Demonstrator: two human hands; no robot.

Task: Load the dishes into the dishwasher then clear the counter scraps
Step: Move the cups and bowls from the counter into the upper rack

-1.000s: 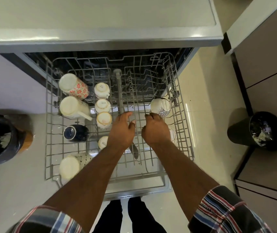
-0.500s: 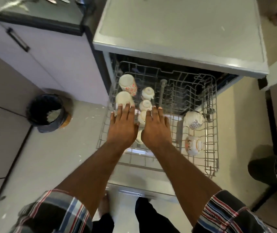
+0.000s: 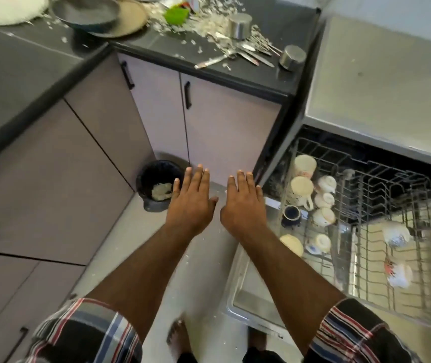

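wire rack (image 3: 392,231) left behind; both hands now over floor, empty.

A dark bin (image 3: 160,185) stands on the pale floor (image 3: 120,247) beside the cabinet doors (image 3: 209,132).

Upturned cups (image 3: 324,200) in pulled-out rack (image 3: 397,231)

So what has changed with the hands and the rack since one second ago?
Both hands let go inside the dishwasher rack, opened flat and swung left, off it, toward the counter. They hold nothing. The cups stayed in place in the rack.
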